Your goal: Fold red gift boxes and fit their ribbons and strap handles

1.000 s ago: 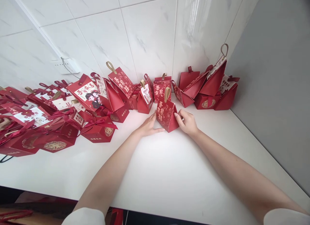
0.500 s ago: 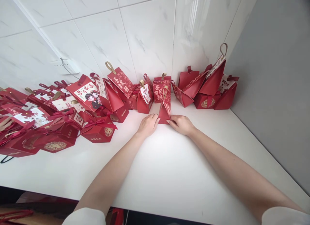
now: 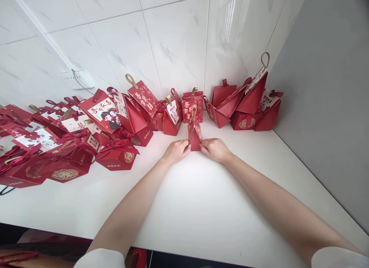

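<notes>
A small red gift box (image 3: 195, 140) with a tan ribbon loop on top stands on the white table, its triangular side turned toward me. My left hand (image 3: 178, 150) grips its left side near the base, fingers curled. On the opposite side my right hand (image 3: 215, 149) holds the lower edge between thumb and bent fingers. Right behind it stands a patterned red gift box (image 3: 187, 104) with gold lettering. Beside that, to the left, is a red box with a white front (image 3: 173, 116).
Many red gift boxes (image 3: 65, 164) crowd the left of the table (image 3: 190, 206). A stack of red boxes (image 3: 245, 122) leans at the back right. A tiled wall (image 3: 178, 41) rises behind, a grey panel (image 3: 323, 106) on the right. A socket (image 3: 76, 81) with a cable sits at left.
The held gift box has turned to face me more squarely and come slightly nearer, its loop shifting left. Both hands have moved slightly with it. A person's hand at the far left has mostly withdrawn.
</notes>
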Action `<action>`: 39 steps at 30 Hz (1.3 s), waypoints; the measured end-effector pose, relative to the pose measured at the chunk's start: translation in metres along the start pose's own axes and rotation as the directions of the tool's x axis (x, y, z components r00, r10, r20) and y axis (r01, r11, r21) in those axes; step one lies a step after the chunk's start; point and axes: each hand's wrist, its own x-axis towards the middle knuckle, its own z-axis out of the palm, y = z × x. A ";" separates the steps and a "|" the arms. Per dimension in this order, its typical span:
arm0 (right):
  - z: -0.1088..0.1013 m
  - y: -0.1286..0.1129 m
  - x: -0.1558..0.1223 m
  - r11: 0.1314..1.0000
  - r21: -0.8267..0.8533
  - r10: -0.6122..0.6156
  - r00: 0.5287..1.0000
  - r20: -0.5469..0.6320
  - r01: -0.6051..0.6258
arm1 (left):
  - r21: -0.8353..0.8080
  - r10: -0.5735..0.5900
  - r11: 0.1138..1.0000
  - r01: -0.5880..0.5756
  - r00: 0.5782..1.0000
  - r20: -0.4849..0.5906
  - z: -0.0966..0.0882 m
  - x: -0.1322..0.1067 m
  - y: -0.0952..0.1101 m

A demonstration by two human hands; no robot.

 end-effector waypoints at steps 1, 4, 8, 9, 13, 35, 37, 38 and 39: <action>0.000 -0.002 -0.001 1.000 -0.005 -0.002 1.000 -0.007 0.002 | 0.018 -0.005 1.000 0.005 1.000 -0.017 0.001 0.000 -0.001; -0.001 -0.008 -0.002 0.999 -0.023 0.041 0.997 -0.062 -0.043 | 0.049 -0.016 0.999 0.019 0.998 -0.055 0.003 -0.001 -0.002; -0.001 -0.014 -0.001 0.990 -0.040 0.125 0.971 -0.204 -0.135 | 0.067 -0.011 0.998 0.017 0.995 -0.095 0.006 -0.001 0.001; -0.001 -0.014 -0.001 0.989 -0.047 0.125 0.969 -0.214 -0.138 | 0.075 -0.009 0.997 0.018 0.993 -0.119 0.007 -0.001 0.002; -0.001 -0.016 0.000 0.984 -0.083 0.144 0.976 -0.166 -0.160 | 0.152 0.034 0.988 0.005 0.966 -0.256 0.011 0.001 0.003; -0.003 -0.007 -0.001 0.992 -0.102 0.086 0.995 0.053 -0.080 | 0.107 0.025 0.994 -0.011 0.991 -0.132 0.009 -0.002 -0.004; -0.001 -0.006 -0.001 0.992 -0.098 0.083 0.995 0.064 -0.076 | 0.100 0.007 0.995 0.004 0.994 -0.109 0.011 -0.002 -0.003; 0.000 -0.005 0.000 0.992 -0.097 0.081 0.994 0.067 -0.074 | 0.098 -0.003 0.995 0.013 0.995 -0.100 0.011 -0.002 -0.003; 0.001 -0.005 0.000 0.993 -0.096 0.080 0.994 0.069 -0.073 | 0.096 -0.012 0.995 0.021 0.996 -0.092 0.012 -0.001 -0.002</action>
